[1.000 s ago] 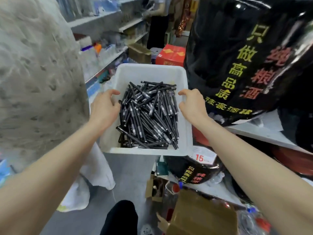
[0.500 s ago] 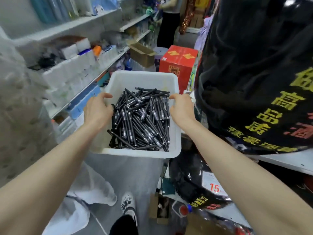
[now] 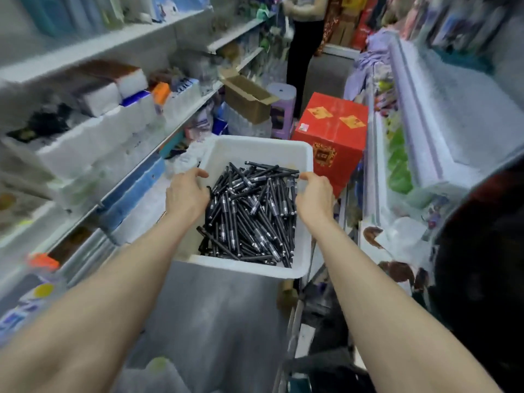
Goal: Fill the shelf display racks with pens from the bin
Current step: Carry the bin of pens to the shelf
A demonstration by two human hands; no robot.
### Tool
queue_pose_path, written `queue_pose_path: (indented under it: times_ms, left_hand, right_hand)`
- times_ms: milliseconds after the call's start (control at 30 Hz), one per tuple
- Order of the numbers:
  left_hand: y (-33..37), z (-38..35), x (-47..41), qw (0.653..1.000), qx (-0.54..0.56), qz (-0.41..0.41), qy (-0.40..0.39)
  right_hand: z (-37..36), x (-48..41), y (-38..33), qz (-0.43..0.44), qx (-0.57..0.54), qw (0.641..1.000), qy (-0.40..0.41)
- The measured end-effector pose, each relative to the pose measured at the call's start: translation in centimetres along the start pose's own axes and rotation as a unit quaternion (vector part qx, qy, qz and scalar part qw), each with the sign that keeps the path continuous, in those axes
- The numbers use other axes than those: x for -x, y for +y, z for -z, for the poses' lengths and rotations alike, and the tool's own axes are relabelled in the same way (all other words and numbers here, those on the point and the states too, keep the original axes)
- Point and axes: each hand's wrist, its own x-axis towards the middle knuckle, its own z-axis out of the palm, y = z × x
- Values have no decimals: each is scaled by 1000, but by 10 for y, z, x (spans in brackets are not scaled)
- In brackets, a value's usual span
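Note:
A white plastic bin (image 3: 255,150) hangs in the air in front of me, above the aisle floor. It holds a heap of several black pens (image 3: 251,214). My left hand (image 3: 185,195) grips the bin's left rim, thumb over the edge. My right hand (image 3: 314,194) grips the right rim the same way. White shelves (image 3: 113,46) with stocked white display boxes (image 3: 93,140) run along the left side; the view there is blurred.
A red carton (image 3: 331,137) stands on the floor just beyond the bin, with a purple stool (image 3: 280,109) and an open cardboard box (image 3: 249,97) behind it. A person in black trousers (image 3: 303,49) stands at the aisle's far end. A chest freezer (image 3: 431,114) lines the right side.
The view has swung left and forward along the aisle with the bin carried in both hands. The large black bag on the right has slid out of frame; shelves now fill the left.

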Motion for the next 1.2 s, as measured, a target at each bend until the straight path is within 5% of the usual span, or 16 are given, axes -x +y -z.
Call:
queue_pose_path:
  times_ms: [333,800,1200]
  left_hand:
    - [77,-35,-184,996,22,-83,-14]
    - [236,-166,-413,960,38,-230,-158]
    - [313,-289,-535,862,30,-369,-347]
  right_hand:
    - [4,-177,-14,-47,8,996,74]
    - [42,-428,56,-153,41,971,177]
    - [37,-501,97,-325,57,922,202]
